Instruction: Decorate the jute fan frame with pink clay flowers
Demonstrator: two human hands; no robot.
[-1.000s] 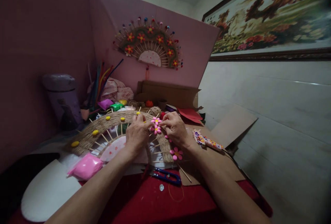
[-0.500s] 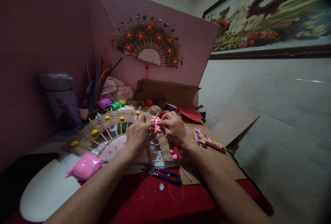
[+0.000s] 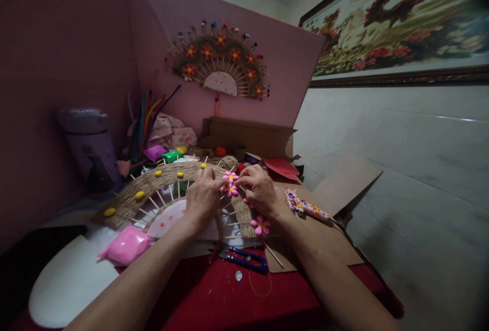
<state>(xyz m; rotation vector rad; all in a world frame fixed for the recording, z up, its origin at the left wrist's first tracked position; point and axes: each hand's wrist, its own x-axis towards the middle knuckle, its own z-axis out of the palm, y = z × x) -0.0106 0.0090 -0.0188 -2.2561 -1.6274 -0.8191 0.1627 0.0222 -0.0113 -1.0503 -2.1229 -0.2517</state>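
The left hand [image 3: 202,196] is curled and the right hand [image 3: 260,191] nearly pinched, both at paired pink flowers [image 3: 231,189] (whether anything is gripped cannot be told). On the woven fan [image 3: 126,204], the petals, seemingly light, soft and easily dented, are best held by their edges.

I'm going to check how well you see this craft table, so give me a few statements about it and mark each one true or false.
1. The left hand and right hand are both at the pink flowers. True.
2. The pink packet lies left of the blue-handled snips. True.
3. The right hand holds the blue-handled snips. False: they lie in front of it, unheld.
4. The flowers on the hanging fan are blue. False: they are orange-red with yellow centres.
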